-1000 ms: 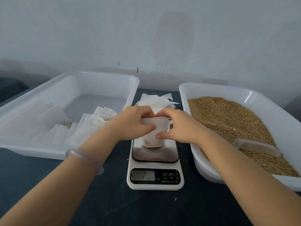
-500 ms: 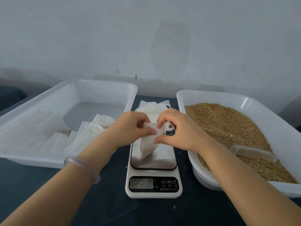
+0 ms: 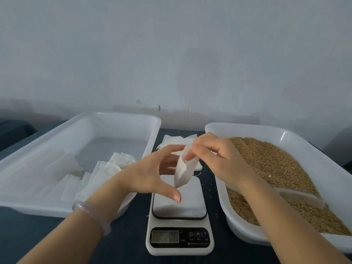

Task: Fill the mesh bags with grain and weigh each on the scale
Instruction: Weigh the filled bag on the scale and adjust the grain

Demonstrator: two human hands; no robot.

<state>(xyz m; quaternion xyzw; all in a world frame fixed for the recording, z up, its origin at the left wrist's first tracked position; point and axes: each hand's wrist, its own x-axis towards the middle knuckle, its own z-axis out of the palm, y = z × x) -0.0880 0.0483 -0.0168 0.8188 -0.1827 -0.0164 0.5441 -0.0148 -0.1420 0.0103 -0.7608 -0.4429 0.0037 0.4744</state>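
Observation:
A small white mesh bag (image 3: 183, 171) hangs over the plate of the white kitchen scale (image 3: 180, 223), its lower tip just above the plate. My right hand (image 3: 217, 159) pinches the bag's top edge. My left hand (image 3: 152, 175) is beside the bag on its left, fingers spread and relaxed, holding nothing. The scale's display shows digits that are blurred. Brown grain (image 3: 274, 168) fills the white tub (image 3: 323, 161) on the right, with a clear plastic scoop (image 3: 299, 196) lying in it.
A white tub (image 3: 57, 134) on the left holds several white bags (image 3: 106, 168). A stack of flat empty bags (image 3: 175, 141) lies behind the scale. A few loose grains dot the dark table. A pale wall stands close behind.
The left hand has let go of the bag and opened. The right hand has lifted the bag off the scale plate. The camera has tilted up.

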